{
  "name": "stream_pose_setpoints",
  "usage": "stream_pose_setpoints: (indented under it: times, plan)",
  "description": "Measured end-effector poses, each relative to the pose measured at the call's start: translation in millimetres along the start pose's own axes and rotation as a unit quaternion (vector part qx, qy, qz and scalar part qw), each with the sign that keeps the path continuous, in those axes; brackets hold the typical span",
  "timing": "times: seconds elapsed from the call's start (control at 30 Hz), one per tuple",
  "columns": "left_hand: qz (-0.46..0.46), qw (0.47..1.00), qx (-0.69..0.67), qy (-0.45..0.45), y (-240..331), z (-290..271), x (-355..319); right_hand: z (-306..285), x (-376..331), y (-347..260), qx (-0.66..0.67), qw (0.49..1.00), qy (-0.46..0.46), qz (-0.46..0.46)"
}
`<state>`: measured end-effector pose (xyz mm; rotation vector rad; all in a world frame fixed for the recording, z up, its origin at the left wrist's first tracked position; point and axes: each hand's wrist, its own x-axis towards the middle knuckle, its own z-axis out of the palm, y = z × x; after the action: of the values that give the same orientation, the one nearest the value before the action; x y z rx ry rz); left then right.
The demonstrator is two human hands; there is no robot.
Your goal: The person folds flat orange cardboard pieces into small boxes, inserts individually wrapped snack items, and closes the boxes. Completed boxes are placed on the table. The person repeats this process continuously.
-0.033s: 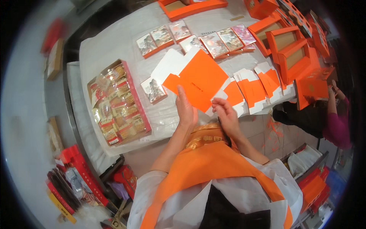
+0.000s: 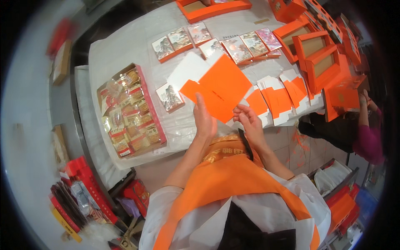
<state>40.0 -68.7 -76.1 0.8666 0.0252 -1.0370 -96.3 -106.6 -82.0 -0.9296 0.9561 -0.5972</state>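
A flattened orange folding carton (image 2: 225, 85) with white flaps is raised over the near edge of the table. My left hand (image 2: 205, 119) grips its lower left side, thumb on the orange face and fingers hidden behind. At its lower right corner, the curled fingers of my right hand (image 2: 250, 121) pinch the edge. Just left of the carton lies a small box with a landscape print (image 2: 169, 98). More flattened orange and white cartons (image 2: 276, 101) lie overlapping to the right of my right hand.
An open box (image 2: 155, 109) of wrapped round pastries stands at left. Printed small boxes (image 2: 237, 50) line the table's far side. Orange trays (image 2: 318, 62) pile up at right, where a co-worker's hand (image 2: 365, 100) holds an orange box. Another person's hand (image 2: 205, 2) reaches into a far tray.
The view has shifted slightly, so the table things sit a little farther right. My right hand has moved very slightly at the carton's corner; both hands keep their hold.
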Motion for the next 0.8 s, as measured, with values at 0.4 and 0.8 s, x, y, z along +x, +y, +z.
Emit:
stream_pose_setpoints:
  times: [0.4, 0.8]
  plan:
    - [-0.035, 0.997, 0.062, -0.029, 31.9, -20.9, -21.0, 49.6, -18.7, -3.4, 0.262, 0.956, -0.127, 0.043]
    - [0.021, 0.981, 0.182, 0.064, 60.1, -29.8, -33.3, 58.8, -36.9, -29.1, -0.14, 0.945, -0.277, 0.1]
